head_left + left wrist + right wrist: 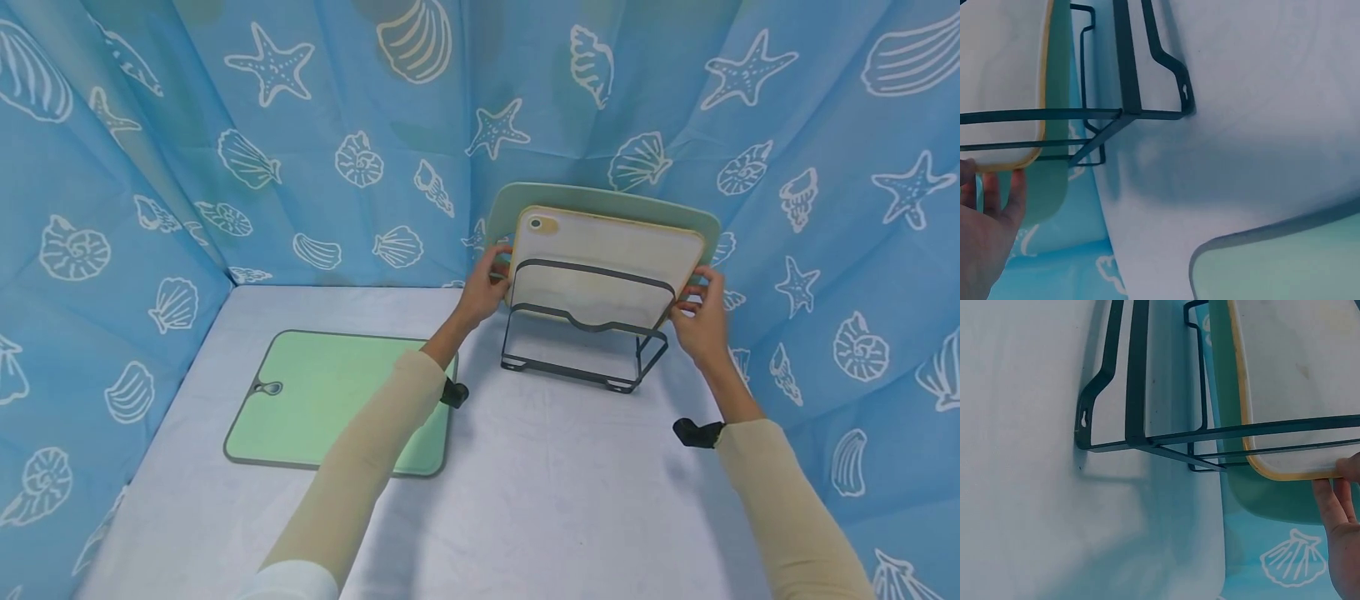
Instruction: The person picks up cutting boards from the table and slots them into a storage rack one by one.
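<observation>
A white cutting board point(607, 242) with a yellow rim and a hole in one corner stands tilted in a black metal rack point(562, 371). My left hand point(483, 287) grips its left edge, fingers behind and thumb in front. At the opposite edge my right hand point(701, 321) pinches it, with the thumb on the front face point(1297, 375). Behind it leans a larger green board point(600, 198), partly hidden. In the left wrist view, fingertips point(1017, 181) show between the white board and the green one.
A light green cutting board point(322, 375) with a grey rim lies flat on the white table point(570, 483), left of the rack and partly under my left forearm. A blue curtain point(330, 208) with shell prints hangs close behind the rack and along both sides.
</observation>
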Demonstrator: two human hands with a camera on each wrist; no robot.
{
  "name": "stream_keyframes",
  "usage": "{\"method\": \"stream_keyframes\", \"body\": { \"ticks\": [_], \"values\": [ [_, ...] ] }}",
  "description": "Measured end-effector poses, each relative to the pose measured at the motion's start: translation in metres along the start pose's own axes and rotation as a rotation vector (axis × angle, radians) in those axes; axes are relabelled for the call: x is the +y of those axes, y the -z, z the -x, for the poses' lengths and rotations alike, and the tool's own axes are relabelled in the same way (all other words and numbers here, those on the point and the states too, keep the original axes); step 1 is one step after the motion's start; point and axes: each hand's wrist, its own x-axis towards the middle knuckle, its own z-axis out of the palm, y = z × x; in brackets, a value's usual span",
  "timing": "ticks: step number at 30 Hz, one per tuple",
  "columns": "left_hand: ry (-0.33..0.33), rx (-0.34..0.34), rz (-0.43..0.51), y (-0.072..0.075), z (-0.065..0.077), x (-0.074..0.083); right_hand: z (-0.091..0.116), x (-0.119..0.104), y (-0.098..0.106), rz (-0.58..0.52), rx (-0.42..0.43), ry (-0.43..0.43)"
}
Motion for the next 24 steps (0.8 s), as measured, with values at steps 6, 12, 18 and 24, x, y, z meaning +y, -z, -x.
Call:
{"method": "stream_keyframes", "body": {
  "ticks": [6, 12, 18, 24],
  "values": [
    [0.004, -0.015, -0.034, -0.001, 0.0, -0.008, 0.001, 0.005, -0.003, 0.008, -0.004, 0.004],
    [0.009, -0.02, -0.082, -0.001, 0.002, -0.01, 0.004, 0.011, -0.005, 0.023, -0.027, -0.004],
    [-0.007, -0.037, -0.119, -0.002, 0.002, -0.014, 0.004, 0.017, -0.008, 0.015, -0.027, -0.004],
    [0.004, -0.045, -0.145, -0.001, 0.003, -0.019, 0.005, 0.019, -0.01, 0.022, -0.04, 0.001]
  ]
}}
